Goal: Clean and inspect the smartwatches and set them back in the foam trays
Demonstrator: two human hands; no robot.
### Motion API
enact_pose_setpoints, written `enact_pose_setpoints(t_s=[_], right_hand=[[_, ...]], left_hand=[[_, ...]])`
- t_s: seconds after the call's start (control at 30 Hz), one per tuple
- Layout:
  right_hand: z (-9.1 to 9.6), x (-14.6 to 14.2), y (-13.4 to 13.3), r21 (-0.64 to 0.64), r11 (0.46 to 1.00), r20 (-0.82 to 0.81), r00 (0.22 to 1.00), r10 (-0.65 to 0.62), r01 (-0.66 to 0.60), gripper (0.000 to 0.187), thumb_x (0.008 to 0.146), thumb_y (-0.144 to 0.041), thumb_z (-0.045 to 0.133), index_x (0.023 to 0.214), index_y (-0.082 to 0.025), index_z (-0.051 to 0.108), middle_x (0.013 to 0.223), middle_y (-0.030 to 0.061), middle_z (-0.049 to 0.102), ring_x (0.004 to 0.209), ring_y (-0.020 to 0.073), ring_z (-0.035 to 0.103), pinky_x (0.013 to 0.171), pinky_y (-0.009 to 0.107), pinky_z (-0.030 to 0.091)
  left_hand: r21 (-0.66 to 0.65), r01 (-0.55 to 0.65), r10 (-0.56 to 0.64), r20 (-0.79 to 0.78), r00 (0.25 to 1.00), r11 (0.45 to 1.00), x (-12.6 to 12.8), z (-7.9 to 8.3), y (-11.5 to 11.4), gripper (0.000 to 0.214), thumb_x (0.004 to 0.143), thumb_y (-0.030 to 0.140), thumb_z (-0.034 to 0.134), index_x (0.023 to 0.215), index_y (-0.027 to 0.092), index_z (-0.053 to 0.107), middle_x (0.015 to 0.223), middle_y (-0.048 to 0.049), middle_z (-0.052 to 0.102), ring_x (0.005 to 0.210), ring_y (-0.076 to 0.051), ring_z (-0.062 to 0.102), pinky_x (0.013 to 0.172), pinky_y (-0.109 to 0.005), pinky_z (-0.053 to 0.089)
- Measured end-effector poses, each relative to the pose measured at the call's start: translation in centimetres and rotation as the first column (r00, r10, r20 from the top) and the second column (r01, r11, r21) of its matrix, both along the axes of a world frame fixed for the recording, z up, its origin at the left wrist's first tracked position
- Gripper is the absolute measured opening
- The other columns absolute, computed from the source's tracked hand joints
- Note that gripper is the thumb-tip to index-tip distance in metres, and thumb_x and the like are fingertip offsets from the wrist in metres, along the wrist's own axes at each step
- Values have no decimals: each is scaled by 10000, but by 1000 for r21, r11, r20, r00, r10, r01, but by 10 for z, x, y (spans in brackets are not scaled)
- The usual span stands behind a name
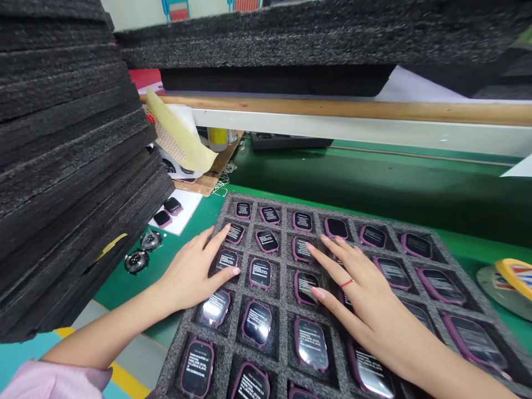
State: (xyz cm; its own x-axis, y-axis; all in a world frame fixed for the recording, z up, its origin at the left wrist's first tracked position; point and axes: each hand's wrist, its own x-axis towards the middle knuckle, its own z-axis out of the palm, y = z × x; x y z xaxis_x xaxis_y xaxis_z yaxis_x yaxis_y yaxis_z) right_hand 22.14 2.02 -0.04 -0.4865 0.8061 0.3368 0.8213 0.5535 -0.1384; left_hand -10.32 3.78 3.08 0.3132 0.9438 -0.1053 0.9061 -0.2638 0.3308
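A dark grey foam tray [283, 249] lies on the green table, its square pockets holding several purple-framed smartwatch bodies [260, 273]. Most of their screens show lines of small white text; one in the back row [336, 228] looks dark. At the tray's left edge rests my left hand [198, 271], fingers spread, thumb and fingertip over the watches there. My right hand [353, 277], with a thin red ring, lies spread over the middle pockets, its thumb tip at one watch [307, 286]. Neither hand grips anything. The right hand and forearm hide some watches.
Tall stacked black foam sheets [66, 138] stand close on the left. Beside them lie two round watch parts [137, 260] and two purple watches [163, 218] on white paper. A shelf [332, 108] bearing foam crosses behind the tray. A yellow tape roll [515, 280] sits at right.
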Motion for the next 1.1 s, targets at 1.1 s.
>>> enact_pose_setpoints(t_s=[1.1], right_hand=[[5, 50, -14, 5, 991, 52, 990, -133, 133, 498, 1042, -465, 438, 1469, -235, 551, 1596, 173, 444, 1512, 406, 350, 1165, 706, 340]], left_hand=[[204, 7, -11, 17, 1000, 979, -9, -24, 0, 685, 1013, 630, 326, 1594, 267, 328, 1594, -102, 462, 1480, -339, 423, 1184, -576, 402]])
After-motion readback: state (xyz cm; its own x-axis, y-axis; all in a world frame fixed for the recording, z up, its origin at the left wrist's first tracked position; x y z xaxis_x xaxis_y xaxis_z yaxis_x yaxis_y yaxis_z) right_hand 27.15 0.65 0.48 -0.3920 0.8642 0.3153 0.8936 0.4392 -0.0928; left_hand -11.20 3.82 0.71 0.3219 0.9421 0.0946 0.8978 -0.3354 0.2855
